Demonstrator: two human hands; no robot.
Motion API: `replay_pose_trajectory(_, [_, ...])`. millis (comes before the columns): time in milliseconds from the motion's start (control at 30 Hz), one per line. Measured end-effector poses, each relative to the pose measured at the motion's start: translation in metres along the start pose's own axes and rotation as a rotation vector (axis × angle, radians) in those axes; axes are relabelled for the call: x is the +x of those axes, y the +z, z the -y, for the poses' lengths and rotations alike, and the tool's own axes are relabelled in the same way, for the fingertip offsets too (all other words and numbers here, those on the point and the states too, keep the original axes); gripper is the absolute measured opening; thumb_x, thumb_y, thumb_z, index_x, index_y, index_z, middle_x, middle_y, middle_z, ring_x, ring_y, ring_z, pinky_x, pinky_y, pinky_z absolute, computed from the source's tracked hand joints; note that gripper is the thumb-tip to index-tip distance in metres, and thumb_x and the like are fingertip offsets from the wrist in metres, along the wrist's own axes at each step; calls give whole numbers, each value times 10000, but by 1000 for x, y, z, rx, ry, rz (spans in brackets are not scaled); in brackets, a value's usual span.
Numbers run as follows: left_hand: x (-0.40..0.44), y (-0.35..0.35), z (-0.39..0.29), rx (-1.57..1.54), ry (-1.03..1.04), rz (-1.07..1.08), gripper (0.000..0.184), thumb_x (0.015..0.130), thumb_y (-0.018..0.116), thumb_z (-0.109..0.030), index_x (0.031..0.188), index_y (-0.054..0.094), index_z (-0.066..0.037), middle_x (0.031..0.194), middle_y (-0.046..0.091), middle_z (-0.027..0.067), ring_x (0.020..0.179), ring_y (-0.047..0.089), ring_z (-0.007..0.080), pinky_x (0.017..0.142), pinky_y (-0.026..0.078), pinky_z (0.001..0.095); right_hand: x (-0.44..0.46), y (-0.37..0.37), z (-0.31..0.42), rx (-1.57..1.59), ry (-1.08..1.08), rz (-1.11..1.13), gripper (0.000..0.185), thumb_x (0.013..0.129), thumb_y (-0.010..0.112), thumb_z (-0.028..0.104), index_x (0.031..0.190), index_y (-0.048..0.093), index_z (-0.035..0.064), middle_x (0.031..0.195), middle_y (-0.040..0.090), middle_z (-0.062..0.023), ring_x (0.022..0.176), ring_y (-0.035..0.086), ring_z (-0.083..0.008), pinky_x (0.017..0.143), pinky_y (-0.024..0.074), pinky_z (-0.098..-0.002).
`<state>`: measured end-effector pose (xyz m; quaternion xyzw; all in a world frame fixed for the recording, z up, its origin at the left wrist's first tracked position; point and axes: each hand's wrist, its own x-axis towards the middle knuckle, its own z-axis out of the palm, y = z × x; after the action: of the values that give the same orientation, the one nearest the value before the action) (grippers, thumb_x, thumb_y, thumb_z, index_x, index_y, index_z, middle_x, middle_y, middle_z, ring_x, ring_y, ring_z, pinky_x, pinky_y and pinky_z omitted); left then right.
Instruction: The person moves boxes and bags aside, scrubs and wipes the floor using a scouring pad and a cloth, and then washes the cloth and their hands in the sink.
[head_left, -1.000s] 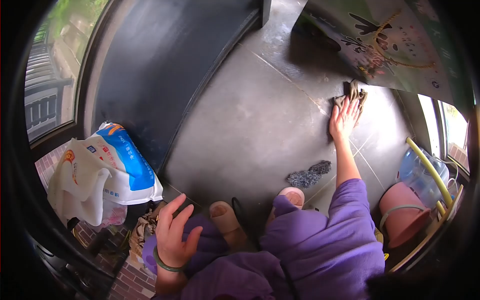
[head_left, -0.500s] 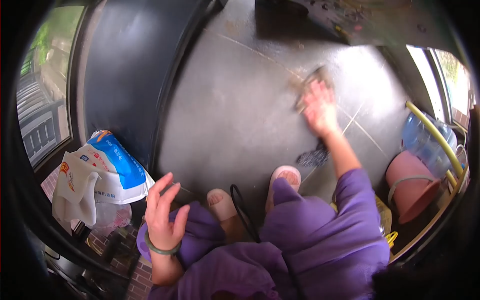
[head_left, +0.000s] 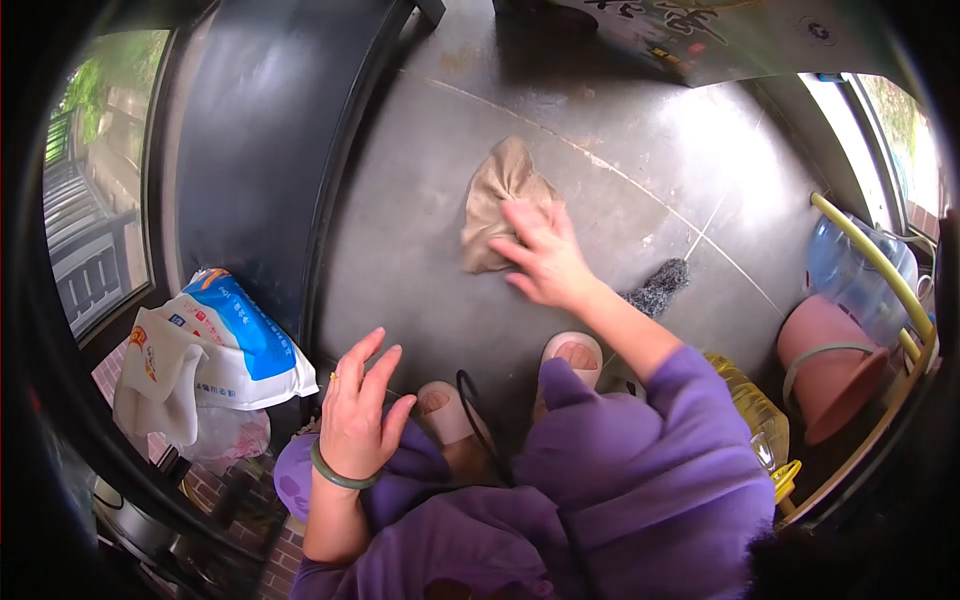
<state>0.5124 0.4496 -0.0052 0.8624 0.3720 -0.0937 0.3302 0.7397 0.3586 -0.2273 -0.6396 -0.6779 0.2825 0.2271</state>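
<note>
A crumpled beige cloth [head_left: 497,180] lies on the grey tiled floor [head_left: 410,200], creased toward the fingertips of my right hand [head_left: 548,255]. That hand grips the cloth from above against the tiles, its fingers somewhat apart and slightly blurred. Behind its wrist, a dark fuzzy object like a duster head [head_left: 660,287] rests on the floor, partly covered by the forearm. My left hand [head_left: 362,410], with a green bangle and a ring, hovers over my left knee. Its fingers are loosely stretched and nothing is in them.
A dark panel [head_left: 265,130] rises at the left, with a white-and-blue printed bag [head_left: 240,340] below it. To the right stand a pink bucket [head_left: 830,365], a clear blue water jug [head_left: 860,265], a yellow pole [head_left: 875,255] and a yellowish bottle [head_left: 745,395]. A printed panel [head_left: 740,40] overhangs the far floor.
My right hand and the cloth have moved left across the floor, and the cloth now shows more spread out. The left hand has shifted slightly right.
</note>
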Motion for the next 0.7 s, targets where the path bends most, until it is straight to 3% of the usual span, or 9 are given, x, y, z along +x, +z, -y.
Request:
replay_pose_trajectory(33, [-1,-1,1,1,-7,6,501,665,693,-39,1131,524,28,1244,458,205,1080,503,365,870,436,417,-23,-25,4,-71,117,3,610,651,709,204,1226,517,144,1406,315,-186,1315,272,-361,1050,166,-548])
replay_pose_trajectory(100, [-1,0,3,-40,-35,17,521,666,698,-54,1148,515,19,1248,453,208,1078,498,371,874,432,418,-87,-29,2,-311,464,-236,705,641,732,207,1286,466,110,1415,269,-230,1319,232,-413,1034,126,-591])
replay_pose_trajectory(167, [3,-2,2,7,-29,15,521,657,690,-35,1144,514,26,1245,454,214,1086,500,370,884,435,406,-137,-27,13,-337,845,-279,727,654,722,175,1307,426,54,1417,206,-287,1314,193,-465,1048,141,-570])
replay_pose_trajectory(267, [3,-6,-5,29,-16,18,521,649,685,-20,1138,515,30,1244,452,221,1094,501,369,894,437,396,-186,42,-30,-82,898,-506,695,694,685,144,1309,395,-4,1416,153,-324,1301,187,-497,1064,170,-534])
replay_pose_trajectory(333, [5,-3,-6,7,-20,21,520,649,688,-26,1137,517,28,1246,450,221,1093,501,369,893,436,397,-137,6,-53,-301,617,-326,553,792,598,108,1298,405,-4,1424,155,-309,1299,200,-492,1075,200,-495])
replay_pose_trajectory(400, [2,-5,-7,-2,-3,44,524,646,692,-28,1138,519,22,1244,452,221,1097,500,368,893,433,400,-79,-30,-79,-427,452,-331,412,827,527,59,1228,475,-19,1407,237,-281,1290,248,-458,1051,258,-490])
replay_pose_trajectory(500, [2,-10,-6,50,-59,22,527,643,690,-26,1139,518,24,1245,452,218,1096,500,367,895,431,400,-26,-37,-153,-409,199,-509,423,802,558,7,1220,492,1,1396,308,-230,1261,339,-403,1024,316,-452])
replay_pose_trajectory(600, [-2,-9,-1,23,-70,-9,517,655,693,-42,1141,523,17,1251,454,210,1085,500,369,883,431,407,64,-58,-170,-285,212,-739,590,768,635,13,1298,377,11,1342,354,-253,1197,396,-414,990,356,-442])
replay_pose_trajectory(700, [-9,-10,0,6,-99,3,509,670,700,-60,1144,527,9,1254,456,205,1072,500,375,873,432,414,110,-43,-139,-336,355,-832,656,771,673,277,1272,387,-35,1329,316,-314,1191,350,-469,985,315,-489])
